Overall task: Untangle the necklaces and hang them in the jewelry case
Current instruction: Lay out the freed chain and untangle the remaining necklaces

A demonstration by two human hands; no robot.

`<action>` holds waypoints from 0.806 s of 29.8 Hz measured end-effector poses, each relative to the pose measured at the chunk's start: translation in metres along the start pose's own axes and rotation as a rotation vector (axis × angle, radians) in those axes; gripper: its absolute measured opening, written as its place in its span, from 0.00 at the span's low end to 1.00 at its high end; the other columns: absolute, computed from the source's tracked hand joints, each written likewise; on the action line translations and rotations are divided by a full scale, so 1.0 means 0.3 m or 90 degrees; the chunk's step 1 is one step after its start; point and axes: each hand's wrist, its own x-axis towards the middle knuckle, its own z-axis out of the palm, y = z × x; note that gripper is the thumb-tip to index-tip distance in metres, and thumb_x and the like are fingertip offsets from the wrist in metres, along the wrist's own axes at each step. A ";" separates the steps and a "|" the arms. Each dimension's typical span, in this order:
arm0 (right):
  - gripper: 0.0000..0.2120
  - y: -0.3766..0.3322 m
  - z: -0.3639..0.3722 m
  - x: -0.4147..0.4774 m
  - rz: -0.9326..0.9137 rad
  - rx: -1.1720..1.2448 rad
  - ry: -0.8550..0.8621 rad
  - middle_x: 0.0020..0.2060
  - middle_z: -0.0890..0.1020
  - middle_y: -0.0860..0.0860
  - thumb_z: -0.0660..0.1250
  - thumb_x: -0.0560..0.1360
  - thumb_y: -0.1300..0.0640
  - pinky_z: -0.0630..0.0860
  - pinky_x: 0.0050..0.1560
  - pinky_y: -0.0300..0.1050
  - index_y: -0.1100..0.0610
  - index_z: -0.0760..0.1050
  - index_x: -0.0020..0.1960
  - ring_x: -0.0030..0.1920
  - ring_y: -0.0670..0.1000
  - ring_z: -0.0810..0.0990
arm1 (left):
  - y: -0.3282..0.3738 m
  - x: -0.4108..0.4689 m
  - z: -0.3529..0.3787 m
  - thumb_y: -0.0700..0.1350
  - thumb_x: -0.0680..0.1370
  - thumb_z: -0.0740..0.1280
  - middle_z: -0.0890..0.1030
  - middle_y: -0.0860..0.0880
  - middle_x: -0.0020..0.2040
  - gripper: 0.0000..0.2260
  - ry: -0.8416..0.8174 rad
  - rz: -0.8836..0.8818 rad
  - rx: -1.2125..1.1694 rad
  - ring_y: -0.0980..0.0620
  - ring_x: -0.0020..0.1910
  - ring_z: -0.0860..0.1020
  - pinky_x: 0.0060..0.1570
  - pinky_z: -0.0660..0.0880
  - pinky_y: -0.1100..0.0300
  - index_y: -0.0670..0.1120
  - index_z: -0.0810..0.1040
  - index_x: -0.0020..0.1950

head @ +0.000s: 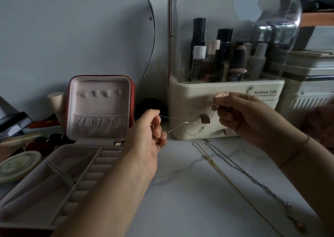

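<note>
Necklaces (188, 122) hang knotted in mid-air, strands running left-right btwn L hand (150, 133), fingers pinching one end nearer the open jewelry case (99, 85), & R hand (242, 115), fingers pinching the other end.

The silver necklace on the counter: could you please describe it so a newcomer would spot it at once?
Find the cream cosmetics organiser with the clear dome. On the marble counter before it lie two chains side by side. The silver necklace is the right-hand one, chunkier and grey beside the thin gold necklace.
</note>
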 end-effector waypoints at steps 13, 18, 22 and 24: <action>0.07 -0.009 0.025 -0.024 0.014 -0.015 -0.119 0.29 0.69 0.52 0.70 0.65 0.55 0.62 0.29 0.34 0.58 0.83 0.40 0.27 0.44 0.65 | -0.040 -0.004 -0.004 0.47 0.72 0.68 0.74 0.51 0.30 0.10 0.038 -0.077 0.294 0.54 0.28 0.71 0.30 0.65 0.62 0.47 0.75 0.32; 0.09 0.012 0.043 -0.029 0.052 -0.047 -0.177 0.33 0.72 0.54 0.65 0.71 0.59 0.66 0.31 0.34 0.62 0.81 0.47 0.30 0.46 0.67 | -0.038 -0.013 0.000 0.44 0.73 0.69 0.78 0.51 0.37 0.06 0.029 -0.049 0.300 0.53 0.35 0.76 0.35 0.68 0.60 0.47 0.77 0.37; 0.11 0.016 0.052 -0.031 0.053 -0.051 -0.195 0.34 0.77 0.54 0.63 0.71 0.63 0.71 0.32 0.34 0.61 0.76 0.53 0.32 0.46 0.71 | -0.029 -0.045 0.018 0.47 0.74 0.67 0.85 0.51 0.40 0.06 -0.129 -0.011 0.290 0.55 0.41 0.80 0.43 0.70 0.60 0.47 0.83 0.44; 0.10 0.013 0.050 -0.031 0.047 -0.048 -0.186 0.34 0.78 0.54 0.63 0.71 0.64 0.72 0.33 0.34 0.60 0.76 0.52 0.32 0.46 0.73 | -0.025 -0.057 0.024 0.49 0.73 0.69 0.85 0.50 0.43 0.08 -0.197 0.004 0.281 0.54 0.45 0.82 0.48 0.71 0.58 0.47 0.83 0.46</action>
